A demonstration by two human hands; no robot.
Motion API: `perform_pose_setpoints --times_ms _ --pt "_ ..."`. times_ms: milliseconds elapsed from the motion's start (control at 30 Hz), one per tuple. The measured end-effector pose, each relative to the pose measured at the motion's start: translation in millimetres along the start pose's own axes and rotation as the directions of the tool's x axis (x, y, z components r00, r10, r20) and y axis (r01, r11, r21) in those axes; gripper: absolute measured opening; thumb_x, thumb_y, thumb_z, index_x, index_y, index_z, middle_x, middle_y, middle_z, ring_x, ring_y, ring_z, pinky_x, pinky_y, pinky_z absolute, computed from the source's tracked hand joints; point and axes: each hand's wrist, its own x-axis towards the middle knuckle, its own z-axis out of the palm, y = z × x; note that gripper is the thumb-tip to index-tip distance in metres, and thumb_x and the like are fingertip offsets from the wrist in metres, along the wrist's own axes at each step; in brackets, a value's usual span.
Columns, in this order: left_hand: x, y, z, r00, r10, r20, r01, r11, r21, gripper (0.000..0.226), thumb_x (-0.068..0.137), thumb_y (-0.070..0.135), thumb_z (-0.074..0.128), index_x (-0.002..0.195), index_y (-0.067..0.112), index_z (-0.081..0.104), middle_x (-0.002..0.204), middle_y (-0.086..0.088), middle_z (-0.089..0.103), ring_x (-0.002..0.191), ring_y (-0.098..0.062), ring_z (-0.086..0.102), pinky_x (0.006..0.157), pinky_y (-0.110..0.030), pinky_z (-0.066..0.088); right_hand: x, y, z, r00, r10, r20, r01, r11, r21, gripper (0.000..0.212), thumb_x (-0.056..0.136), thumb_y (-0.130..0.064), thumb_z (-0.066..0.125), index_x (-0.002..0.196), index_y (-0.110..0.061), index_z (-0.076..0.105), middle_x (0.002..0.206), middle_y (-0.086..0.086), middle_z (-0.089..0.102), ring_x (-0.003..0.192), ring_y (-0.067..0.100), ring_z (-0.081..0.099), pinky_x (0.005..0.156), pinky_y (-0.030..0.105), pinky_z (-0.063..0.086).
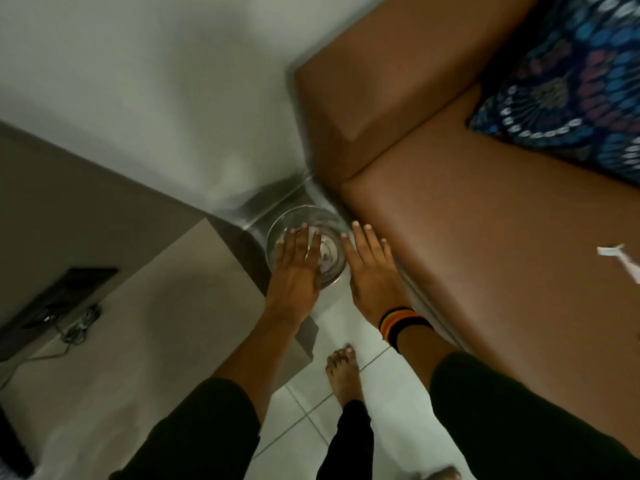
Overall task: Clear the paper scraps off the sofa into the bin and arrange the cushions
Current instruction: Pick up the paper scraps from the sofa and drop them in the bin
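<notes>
head view, looking down: my left hand (298, 268) is spread flat, fingers straight, right over the mouth of the bin (306, 249), holding nothing; my right hand (372, 271) is just beside it, equally splayed and empty, over the bin's rim where it meets the edge of the sofa (485, 237); pale bits show inside the bin under my left fingers (too blurred to call them scraps for certain); the risk from here, as i judge it, is counting the clearing done, because a paper scrap (620, 259) lies on the seat well off to the right of my right hand, almost out of sight at the frame edge, and easy to miss; reaching for it in a hurry could also brush it off the seat onto the floor (346, 317); the patterned cushion (571, 88) sits beyond and to the right of both hands, against the backrest, not yet touched; the bin is wedged in the corner, so a careless knock could tip it
</notes>
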Motion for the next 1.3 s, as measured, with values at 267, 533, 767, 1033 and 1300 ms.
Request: perform_pose_setpoints --times_ms 267,533,767,1033,1300 --pt "-23.7 168.4 -46.5 0.923 0.356 -0.148 -0.353 0.934 0.048 0.066 0.11 0.027 0.041 0.164 0.009 0.009 0.172 -0.016 0.002 0.16 -0.034 0.002 0.13 -0.051 0.011 -107.1 92.7 -117.1 0.947 0.289 -0.142 -0.302 0.95 -0.077 0.093 0.082 -0.004 0.056 0.158 -0.015 0.001 0.167 0.013 -0.001 0.153 0.035 -0.005 0.121 0.059 -0.002" --pt "-22.0 380.7 3.1 0.785 0.615 -0.078 -0.609 0.788 0.088 0.062 0.108 0.027 0.043 0.163 0.007 0.02 0.171 -0.018 0.016 0.158 -0.036 0.015 0.129 -0.052 0.015 -247.1 259.9 -158.6 0.796 0.577 -0.182 -0.577 0.815 0.057 0.08 0.077 -0.011 0.02 0.157 -0.012 0.014 0.166 0.015 0.008 0.153 0.036 0.001 0.12 0.062 0.002" --pt "-26.1 529.1 69.7 0.705 0.706 0.065 -0.709 0.698 0.097 0.064 0.107 0.027 0.045 0.163 0.01 0.022 0.171 -0.016 0.019 0.158 -0.035 0.016 0.128 -0.052 0.019 -366.3 392.6 -161.6 0.643 0.75 -0.154 -0.74 0.661 0.127 0.071 0.087 -0.021 0.025 0.156 -0.012 0.013 0.166 0.014 0.009 0.153 0.035 0.004 0.12 0.059 0.001" --pt "0.6 642.2 110.7 0.677 0.735 0.028 -0.721 0.656 0.222 0.071 0.093 0.008 0.021 0.164 0.011 0.02 0.172 -0.014 0.015 0.16 -0.034 0.011 0.129 -0.046 0.015 -394.1 509.9 -154.6 0.625 0.78 -0.021 -0.752 0.61 0.249 0.074 0.093 -0.029 0.055 0.155 -0.024 0.016 0.166 0.013 0.007 0.152 0.037 0.005 0.119 0.058 0.025" --pt "59.1 657.0 89.1 0.772 0.591 0.236 -0.636 0.717 0.286 0.049 0.106 0.008 0.045 0.154 0.017 0.044 0.163 -0.012 0.036 0.15 -0.035 0.036 0.119 -0.044 0.038 -368.5 511.1 -142.3 0.696 0.718 -0.013 -0.702 0.683 0.2 0.039 0.094 -0.008 0.056 0.133 -0.011 0.058 0.153 0.017 0.037 0.142 0.04 0.032 0.106 0.045 0.047"
